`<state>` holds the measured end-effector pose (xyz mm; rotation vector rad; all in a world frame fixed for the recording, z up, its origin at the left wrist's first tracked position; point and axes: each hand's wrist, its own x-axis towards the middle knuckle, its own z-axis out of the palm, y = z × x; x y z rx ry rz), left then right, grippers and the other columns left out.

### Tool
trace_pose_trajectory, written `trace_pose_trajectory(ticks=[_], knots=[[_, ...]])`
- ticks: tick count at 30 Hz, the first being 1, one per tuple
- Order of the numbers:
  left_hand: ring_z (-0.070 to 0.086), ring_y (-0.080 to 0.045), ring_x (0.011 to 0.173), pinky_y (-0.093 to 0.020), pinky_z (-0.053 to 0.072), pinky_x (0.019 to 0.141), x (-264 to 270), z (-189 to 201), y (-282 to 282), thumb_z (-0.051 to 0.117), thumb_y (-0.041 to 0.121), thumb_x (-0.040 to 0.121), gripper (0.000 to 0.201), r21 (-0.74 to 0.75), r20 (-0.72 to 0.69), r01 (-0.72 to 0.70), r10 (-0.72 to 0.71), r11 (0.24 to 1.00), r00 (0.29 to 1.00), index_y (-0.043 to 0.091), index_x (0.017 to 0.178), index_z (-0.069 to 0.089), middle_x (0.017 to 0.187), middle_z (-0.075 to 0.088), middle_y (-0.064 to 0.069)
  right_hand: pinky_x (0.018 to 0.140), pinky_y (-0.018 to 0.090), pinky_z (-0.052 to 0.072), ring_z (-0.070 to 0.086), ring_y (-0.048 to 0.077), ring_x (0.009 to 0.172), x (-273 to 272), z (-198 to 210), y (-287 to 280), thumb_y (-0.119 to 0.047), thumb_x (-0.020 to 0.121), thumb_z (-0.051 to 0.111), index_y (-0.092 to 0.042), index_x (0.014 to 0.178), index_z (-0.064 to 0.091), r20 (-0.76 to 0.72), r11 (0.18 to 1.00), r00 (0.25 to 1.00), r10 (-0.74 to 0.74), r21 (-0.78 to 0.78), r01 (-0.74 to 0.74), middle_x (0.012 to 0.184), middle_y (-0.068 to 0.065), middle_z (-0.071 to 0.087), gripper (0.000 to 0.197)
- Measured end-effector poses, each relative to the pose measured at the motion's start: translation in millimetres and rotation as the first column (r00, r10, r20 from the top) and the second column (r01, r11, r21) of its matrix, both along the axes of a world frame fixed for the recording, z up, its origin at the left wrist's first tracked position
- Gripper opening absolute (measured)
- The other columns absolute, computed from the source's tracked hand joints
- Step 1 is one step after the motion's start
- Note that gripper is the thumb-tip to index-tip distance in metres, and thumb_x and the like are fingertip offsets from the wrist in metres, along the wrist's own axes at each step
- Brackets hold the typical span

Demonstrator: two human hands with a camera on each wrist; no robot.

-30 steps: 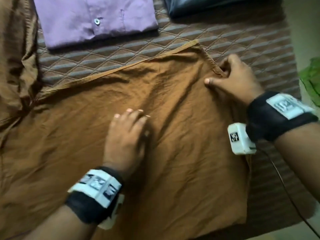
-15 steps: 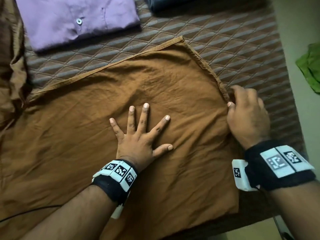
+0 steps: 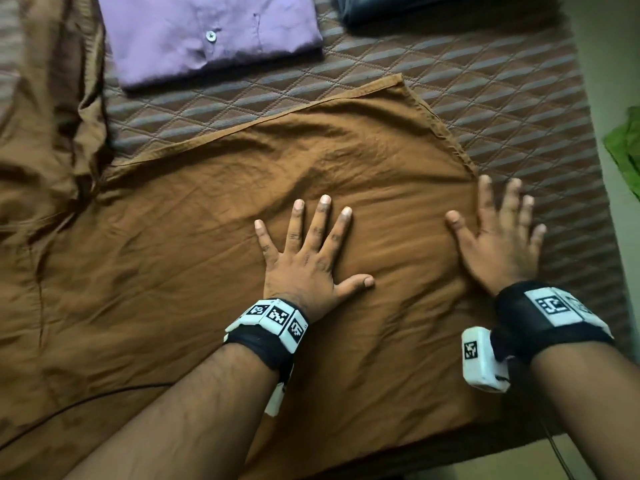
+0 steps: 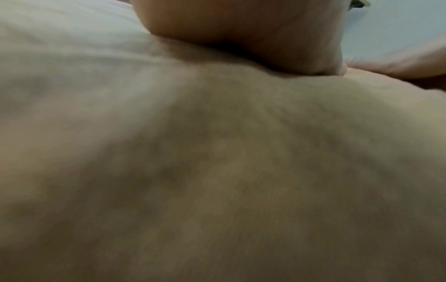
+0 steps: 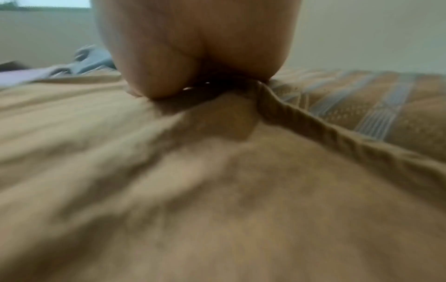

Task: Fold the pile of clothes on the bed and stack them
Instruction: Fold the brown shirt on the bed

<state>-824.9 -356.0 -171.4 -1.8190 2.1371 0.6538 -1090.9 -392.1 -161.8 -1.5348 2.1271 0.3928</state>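
Wrinkles risked setting in the brown garment [image 3: 207,271]: both spread hands, left hand [image 3: 304,261] and right hand [image 3: 498,244] at its three-o'clock hem, pressed flat.

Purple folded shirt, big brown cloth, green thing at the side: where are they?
Purple folded shirt [image 3: 194,39]: head view, on its front beside the button.
Big brown cloth [image 3: 156,289]: head view, on its flat middle.
Green crumpled fabric [image 3: 628,143]: head view, right edge, on its folds.
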Motion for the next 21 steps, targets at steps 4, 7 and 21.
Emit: trace_pose_trajectory(ticks=[4,7,21], knots=[[-0.026,-0.017,0.149,-0.068,-0.018,0.11,8,11,-6,0.012,0.083,0.085,0.085,0.031,-0.118,-0.063,0.066,0.998,0.991,0.043,0.152,-0.019,0.161,-0.027,0.014,0.114,0.069,-0.006,-0.013,0.035,0.15,32,26,-10,-0.072,0.092,0.008,-0.028,0.157,-0.006,-0.139,0.989,0.988,0.068,-0.122,-0.085,0.164,0.005,-0.016,0.08],[-0.017,-0.018,0.151,-0.065,-0.01,0.113,37,15,-21,0.017,0.065,0.096,0.071,-0.062,-0.086,-0.196,0.19,0.979,0.978,0.035,0.156,-0.008,0.164,-0.017,0.011,0.113,0.067,-0.006,-0.008,0.035,0.151,106,30,-13,-0.06,0.095,0.014,-0.03,0.156,-0.001,-0.026,0.888,0.92,0.39,-0.252,-0.384,0.165,0.005,-0.008,0.07],[-0.019,-0.008,0.15,-0.068,-0.013,0.11,179,-4,-64,0.013,0.096,0.071,0.103,-0.052,-0.018,-0.216,0.216,0.975,0.976,0.041,0.152,-0.02,0.16,-0.023,0.022,0.098,0.085,-0.001,-0.02,0.024,0.149,121,11,-138,-0.093,0.069,0.021,-0.062,0.143,-0.011,0.024,0.98,0.979,0.2,0.012,-0.201,0.159,-0.023,-0.024,0.086]])
